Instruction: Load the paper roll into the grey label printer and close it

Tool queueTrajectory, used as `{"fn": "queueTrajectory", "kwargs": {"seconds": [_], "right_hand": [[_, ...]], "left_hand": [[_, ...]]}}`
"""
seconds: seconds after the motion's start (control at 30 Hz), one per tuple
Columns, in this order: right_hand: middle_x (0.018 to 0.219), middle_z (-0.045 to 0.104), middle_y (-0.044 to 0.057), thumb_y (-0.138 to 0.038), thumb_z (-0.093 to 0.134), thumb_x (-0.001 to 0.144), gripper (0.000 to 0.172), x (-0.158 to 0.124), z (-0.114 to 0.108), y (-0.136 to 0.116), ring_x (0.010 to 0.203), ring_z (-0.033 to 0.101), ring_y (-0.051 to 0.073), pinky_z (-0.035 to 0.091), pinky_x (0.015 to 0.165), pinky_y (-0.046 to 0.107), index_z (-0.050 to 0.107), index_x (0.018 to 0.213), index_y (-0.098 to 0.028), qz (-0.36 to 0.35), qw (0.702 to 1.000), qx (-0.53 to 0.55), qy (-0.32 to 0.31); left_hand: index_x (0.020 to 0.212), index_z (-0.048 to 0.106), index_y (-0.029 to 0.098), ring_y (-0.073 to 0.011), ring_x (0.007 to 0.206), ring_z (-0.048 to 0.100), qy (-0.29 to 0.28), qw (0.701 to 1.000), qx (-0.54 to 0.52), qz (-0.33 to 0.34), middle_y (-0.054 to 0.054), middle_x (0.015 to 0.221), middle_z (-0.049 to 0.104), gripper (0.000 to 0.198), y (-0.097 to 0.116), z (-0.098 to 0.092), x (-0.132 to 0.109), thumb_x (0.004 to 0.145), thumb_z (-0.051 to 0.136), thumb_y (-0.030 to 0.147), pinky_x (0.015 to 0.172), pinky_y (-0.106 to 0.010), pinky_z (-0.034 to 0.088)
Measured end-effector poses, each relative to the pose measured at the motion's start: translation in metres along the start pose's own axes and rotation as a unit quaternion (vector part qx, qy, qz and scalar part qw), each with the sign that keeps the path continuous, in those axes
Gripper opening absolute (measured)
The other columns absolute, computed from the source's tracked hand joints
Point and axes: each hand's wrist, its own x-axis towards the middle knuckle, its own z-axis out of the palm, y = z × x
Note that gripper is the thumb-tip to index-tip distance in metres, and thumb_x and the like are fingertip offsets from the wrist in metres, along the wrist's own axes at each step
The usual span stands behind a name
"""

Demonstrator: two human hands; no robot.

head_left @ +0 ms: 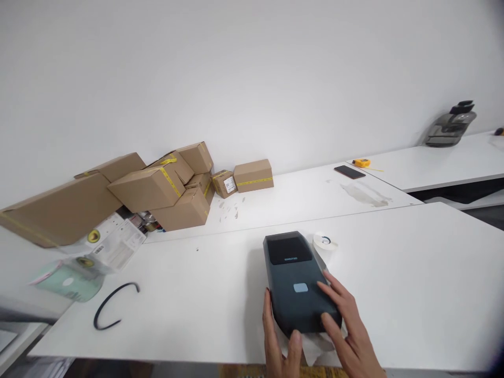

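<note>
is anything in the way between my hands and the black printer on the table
Nothing visible. The left hand lies against the printer at its near left edge, and the right hand rests on its near right side. A white sheet shows under its near end.

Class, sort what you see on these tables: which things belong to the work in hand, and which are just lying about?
In hand: the printer, gripped by the left hand, with the right hand resting on it; the white paper under it; probably the label roll beside it.
Lying about: cardboard boxes, black cable, phone, tape measure, green roll.
</note>
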Motion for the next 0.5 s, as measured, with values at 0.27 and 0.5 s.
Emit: {"fn": "queueTrajectory", "kwargs": {"seconds": [0.27,0.5], "right_hand": [[0.161,0.035,0.001,-0.045,0.034,0.103,0.051,0.037,-0.013,-0.012,0.148,0.032,0.028,0.033,0.119,0.048,0.031,0.154,-0.037,0.066,0.995,0.074,-0.021],[0.147,0.052,0.006,-0.051,0.034,0.103,0.048,0.135,-0.017,-0.023,0.137,0.045,0.027,0.035,0.115,0.049,0.045,0.144,-0.031,-0.032,0.998,0.046,-0.026]], "left_hand": [[0.151,0.041,0.025,-0.0256,0.152,0.027,-0.003,0.998,-0.058,-0.031,-0.004,0.164,0.033,0.067,0.033,-0.005,0.024,0.095,0.044,0.061,0.121,-0.032,0.032],[0.134,0.056,0.024,-0.0265,0.136,0.05,0.002,1.0,0.019,-0.001,-0.01,0.146,0.055,0.053,0.048,-0.004,0.085,0.096,0.043,0.058,0.111,-0.038,0.041]]}}
